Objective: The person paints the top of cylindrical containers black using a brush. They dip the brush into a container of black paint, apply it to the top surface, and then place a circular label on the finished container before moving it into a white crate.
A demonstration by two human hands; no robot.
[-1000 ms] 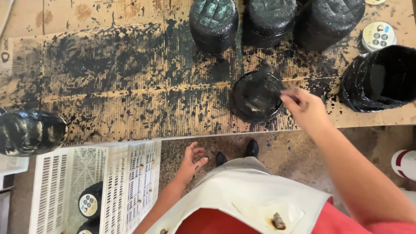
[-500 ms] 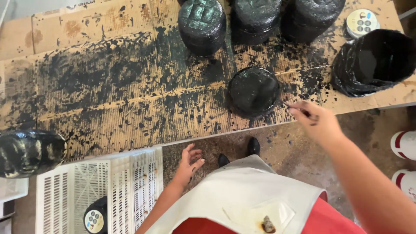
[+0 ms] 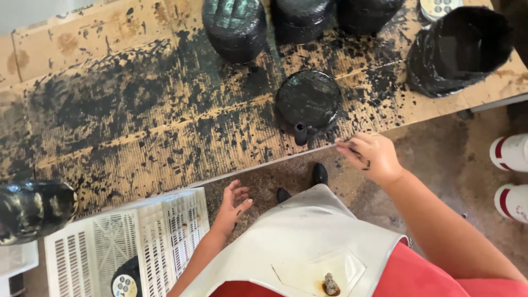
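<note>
Item: black-coated round piece (image 3: 308,103), with a short spout-like stub at its near side, lying on the cardboard-covered tabletop (image 3: 110,126) close to the near edge, right of the middle. I judged it fully coated: no bare patch showed on its top face.

Right hand (image 3: 371,157): held just off the near edge, beside the piece but apart from it; fingers pressed together, seemingly pinching a thin dark stick or brush, smeared black. I could not tell its tip or kind.

Left hand (image 3: 234,203): hanging below the near edge, over the floor, fingers loosely spread, holding nothing, near the white slatted crate (image 3: 126,242).

Done, by my reading: three black-coated rounded pieces (image 3: 235,27) stood along the far edge, another dark glossy one (image 3: 33,209) at the left end by the near corner. Cardboard heavily blotted with black across the middle.

Left: a disc with a pale dotted face (image 3: 124,285) in the crate looked partly uncoated, another pale disc (image 3: 440,6) at the far right edge likewise.

Black bag-lined container (image 3: 462,49): far right corner, contents hidden in shadow.

Cut off: the far pieces' tops, the crate's lower part, the left dark piece. White-and-red objects (image 3: 511,176) on the floor at right, kind unclear
</note>
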